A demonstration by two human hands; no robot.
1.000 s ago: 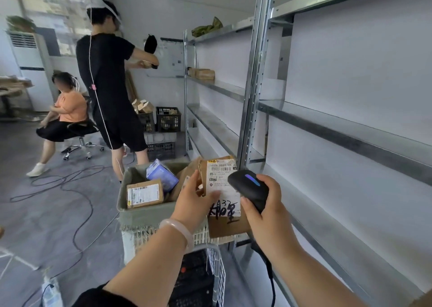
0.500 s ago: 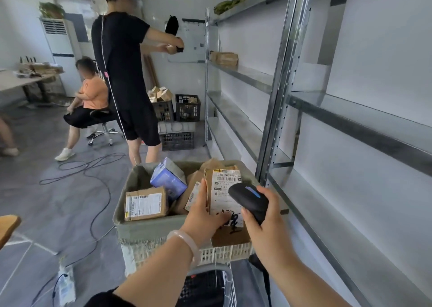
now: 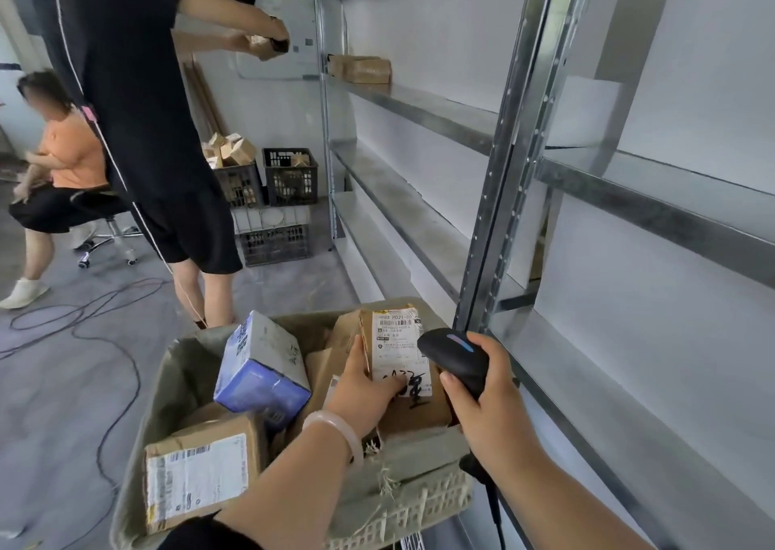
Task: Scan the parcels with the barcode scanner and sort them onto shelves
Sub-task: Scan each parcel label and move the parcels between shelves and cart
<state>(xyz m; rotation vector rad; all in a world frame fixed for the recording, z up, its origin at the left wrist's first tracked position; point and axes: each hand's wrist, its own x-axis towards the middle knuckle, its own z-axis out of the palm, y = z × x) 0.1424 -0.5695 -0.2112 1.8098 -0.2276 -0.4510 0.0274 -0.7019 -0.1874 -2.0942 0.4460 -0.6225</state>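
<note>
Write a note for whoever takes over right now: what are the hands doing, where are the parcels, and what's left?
Left grip holds the labelled parcel upright over the basket.
Right grip holds the barcode scanner beside its label.
Blue box, brown parcel and others lie in the basket; shelved parcel sits on the far shelf.
Done: cannot tell whether it is scanned yet.
Left: shelve it, then the rest.

Upright labelled parcel beside black scanner

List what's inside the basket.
The basket holds a blue box, a labelled carton, brown parcels and the parcel the left hand grips. Whatever lies beneath them is covered.
</note>
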